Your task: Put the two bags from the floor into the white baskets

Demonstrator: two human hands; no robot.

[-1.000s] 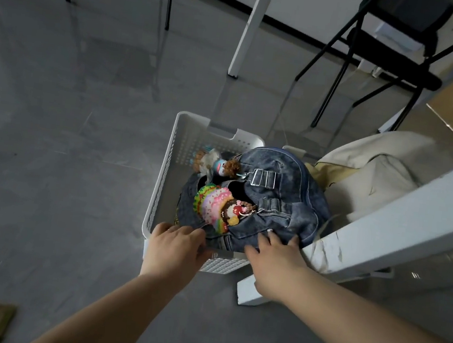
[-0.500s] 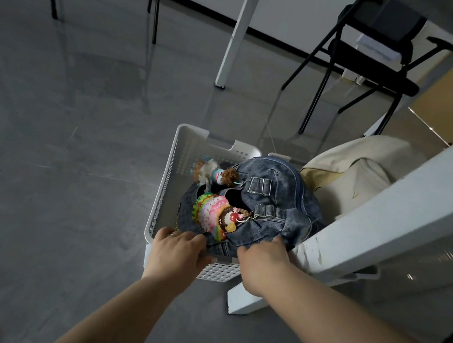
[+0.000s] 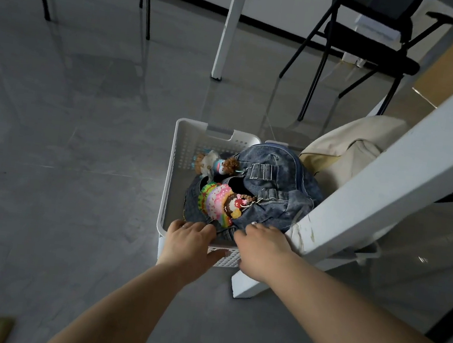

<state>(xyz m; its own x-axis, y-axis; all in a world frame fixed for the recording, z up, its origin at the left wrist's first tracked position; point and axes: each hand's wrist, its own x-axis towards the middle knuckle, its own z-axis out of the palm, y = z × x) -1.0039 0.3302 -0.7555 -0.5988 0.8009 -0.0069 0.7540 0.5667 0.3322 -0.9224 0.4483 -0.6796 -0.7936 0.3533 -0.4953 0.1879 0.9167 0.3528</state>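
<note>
At centre frame the denim backpack (image 3: pixel 272 189) lay in the white basket (image 3: pixel 185 148), the cream bag (image 3: pixel 346 152) just right of it behind the bench leg (image 3: pixel 391 175). Left hand (image 3: pixel 190 241) and right hand (image 3: pixel 264 248), fingers loosely spread, pressed its near edge. Judged the settling step; next, release. Half a second before, both hands were curled tighter on the fabric.

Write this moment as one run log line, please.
blue denim bag in white plastic basket | left hand, right hand on bag's near edge

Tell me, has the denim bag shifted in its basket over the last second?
No. The denim bag lies where it did in the white basket, its top still by the far rim's handle slot.
</note>
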